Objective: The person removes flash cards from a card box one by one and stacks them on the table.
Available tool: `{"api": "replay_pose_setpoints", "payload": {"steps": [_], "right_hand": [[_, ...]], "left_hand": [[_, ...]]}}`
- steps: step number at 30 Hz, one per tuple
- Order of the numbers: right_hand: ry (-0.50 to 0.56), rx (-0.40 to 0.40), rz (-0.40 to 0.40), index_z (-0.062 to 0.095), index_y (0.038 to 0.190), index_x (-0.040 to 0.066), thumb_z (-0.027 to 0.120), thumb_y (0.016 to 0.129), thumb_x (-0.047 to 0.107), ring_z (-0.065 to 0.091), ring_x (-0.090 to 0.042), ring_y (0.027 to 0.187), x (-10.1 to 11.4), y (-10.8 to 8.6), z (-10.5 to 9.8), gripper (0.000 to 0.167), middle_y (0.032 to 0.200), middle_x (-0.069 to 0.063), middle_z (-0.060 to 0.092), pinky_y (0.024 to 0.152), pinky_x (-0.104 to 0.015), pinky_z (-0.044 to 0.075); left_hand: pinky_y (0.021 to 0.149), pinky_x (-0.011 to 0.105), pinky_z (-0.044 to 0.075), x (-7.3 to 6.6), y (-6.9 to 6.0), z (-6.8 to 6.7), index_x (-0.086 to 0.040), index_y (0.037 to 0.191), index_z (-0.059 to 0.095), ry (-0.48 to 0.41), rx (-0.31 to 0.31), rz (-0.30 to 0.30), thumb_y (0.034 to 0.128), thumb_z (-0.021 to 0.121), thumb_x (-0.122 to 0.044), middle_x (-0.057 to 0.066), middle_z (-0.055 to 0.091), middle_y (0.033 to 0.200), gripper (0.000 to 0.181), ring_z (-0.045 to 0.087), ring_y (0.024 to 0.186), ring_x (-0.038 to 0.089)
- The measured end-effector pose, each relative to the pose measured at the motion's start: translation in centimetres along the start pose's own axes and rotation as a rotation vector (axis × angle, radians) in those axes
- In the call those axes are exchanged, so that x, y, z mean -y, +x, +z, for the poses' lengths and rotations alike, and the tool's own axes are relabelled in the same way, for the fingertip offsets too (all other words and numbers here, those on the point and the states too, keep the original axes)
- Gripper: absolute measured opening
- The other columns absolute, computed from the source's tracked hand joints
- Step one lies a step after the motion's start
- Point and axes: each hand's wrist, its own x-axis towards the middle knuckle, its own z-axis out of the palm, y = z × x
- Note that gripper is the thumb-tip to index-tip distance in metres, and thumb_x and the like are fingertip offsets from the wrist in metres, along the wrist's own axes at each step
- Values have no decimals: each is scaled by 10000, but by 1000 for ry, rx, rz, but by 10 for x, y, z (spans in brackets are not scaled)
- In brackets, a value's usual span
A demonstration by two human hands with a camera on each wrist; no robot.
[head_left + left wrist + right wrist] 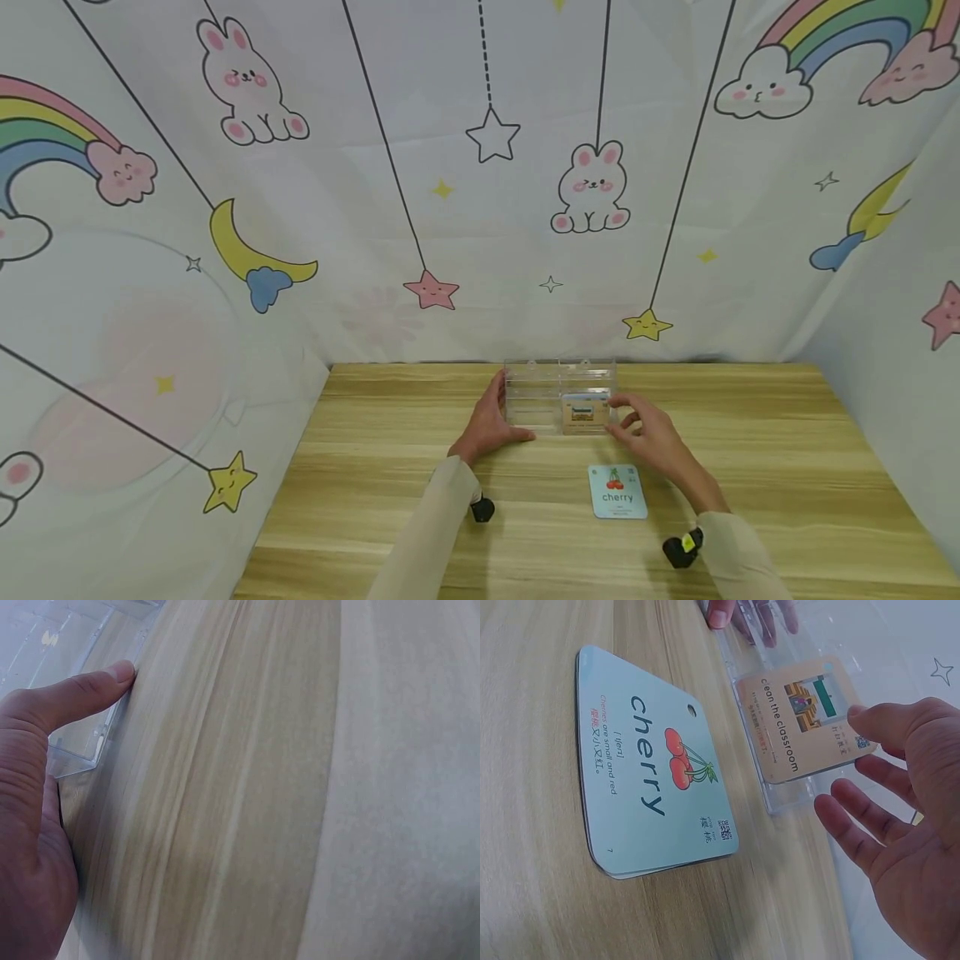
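Note:
A clear plastic rack with several compartments (532, 406) stands at the back of the table. My left hand (486, 429) holds its left end, with the thumb (94, 690) along the front edge and the fingers at the side. At the rack's front right compartment, my right hand (654, 440) pinches the corner of a tan flashcard (799, 720) that reads "clean the classroom". Its other fingers are spread apart beside the card. How deep the card sits in the compartment is hard to tell. In front of the rack lies a light blue stack of flashcards (656, 761), a "cherry" card on top.
The wood-grain table (360, 483) carries the rack near its back edge. A white cloth printed with rabbits, stars and rainbows (487, 217) hangs behind it and on both sides. Dark wrist devices (681, 550) sit at the cuffs of the sleeves.

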Motion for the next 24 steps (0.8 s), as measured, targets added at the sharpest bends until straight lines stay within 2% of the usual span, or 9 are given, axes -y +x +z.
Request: {"api": "replay_pose_setpoints", "payload": {"steps": [3, 8, 11, 15, 24], "right_hand": [[8, -4, -28, 612, 1286, 53, 761, 963, 118, 648, -212, 942, -2, 1, 1, 361, 1270, -161, 648, 775, -354, 607], [-20, -29, -153, 684, 1176, 57, 789, 922, 53, 659, -208, 886, -3, 3, 5, 275, 1186, -106, 677, 749, -346, 614], [-31, -41, -198, 715, 1140, 53, 796, 907, 32, 655, -220, 884, -3, 4, 7, 248, 1161, -99, 693, 743, -378, 615], [-35, -44, -184, 726, 1136, 53, 790, 912, 32, 641, -233, 907, -3, 6, 9, 234, 1149, -92, 705, 736, -386, 608], [-25, -49, -122, 719, 1156, 84, 788, 923, 66, 613, -238, 940, 4, 11, 10, 243, 1151, -72, 700, 686, -301, 573]], "left_hand": [[1221, 328, 326, 0, 0, 0, -129, 1670, 115, -9, 0, 0, 700, 998, -225, 105, 286, 1674, 1315, 326, 1518, 225], [1222, 343, 328, -1, 0, 0, -116, 1668, 117, -21, -3, 10, 700, 996, -217, 118, 288, 1672, 1311, 329, 1518, 238], [1221, 332, 326, -1, -1, -1, -123, 1668, 118, -15, -2, 6, 701, 996, -216, 111, 291, 1671, 1309, 331, 1517, 229], [1222, 337, 326, -2, -1, -1, -121, 1668, 117, -12, 0, 3, 704, 994, -216, 116, 286, 1674, 1306, 331, 1517, 235], [1221, 334, 327, 0, 0, 0, -120, 1670, 120, -19, -5, 0, 705, 993, -213, 117, 280, 1677, 1304, 329, 1518, 238]]}}
